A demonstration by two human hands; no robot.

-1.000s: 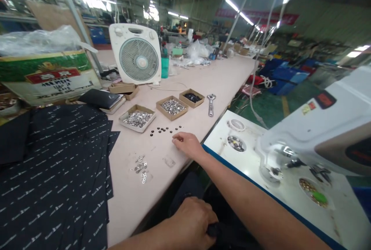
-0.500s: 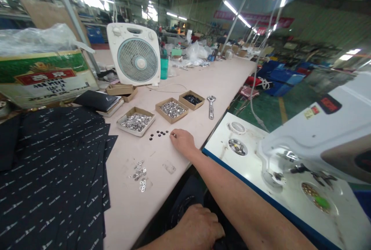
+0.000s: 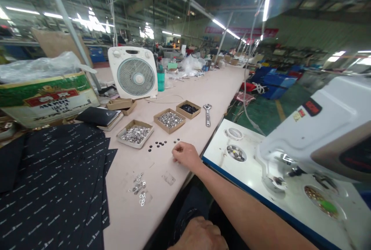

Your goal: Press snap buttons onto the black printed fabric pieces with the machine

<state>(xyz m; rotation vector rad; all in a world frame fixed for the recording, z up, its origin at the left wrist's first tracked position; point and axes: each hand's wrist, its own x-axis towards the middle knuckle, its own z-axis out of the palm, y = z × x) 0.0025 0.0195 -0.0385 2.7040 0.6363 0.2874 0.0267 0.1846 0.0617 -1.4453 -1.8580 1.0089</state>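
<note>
My right hand [image 3: 186, 155] rests low over the pale table with thumb and fingers curled into a pinch. Whatever it may hold is hidden. Just beyond its knuckles lie a few black snap buttons [image 3: 176, 141], and several more black snap buttons [image 3: 160, 143] are to their left. Nearer me is a loose cluster of silver snap parts [image 3: 139, 186]. Low in the view, my left hand [image 3: 203, 235] is closed on my lap, its fingertips out of sight. Cardboard trays hold silver snap parts [image 3: 135, 135], more silver snap parts [image 3: 169, 119] and black pieces [image 3: 189, 109].
An adjustable wrench [image 3: 207, 115] lies right of the trays. Dark printed fabric [image 3: 55, 188] covers the table's left side, with a black notebook [image 3: 97, 116] behind it. A box fan [image 3: 135, 74] stands further back. To my right is a white machine [image 3: 313, 126] on its own tabletop.
My right hand has drawn slightly back toward me. Small black snap buttons now show beside it, right of the earlier group. The view has tilted up, and my left hand stays on my lap.
</note>
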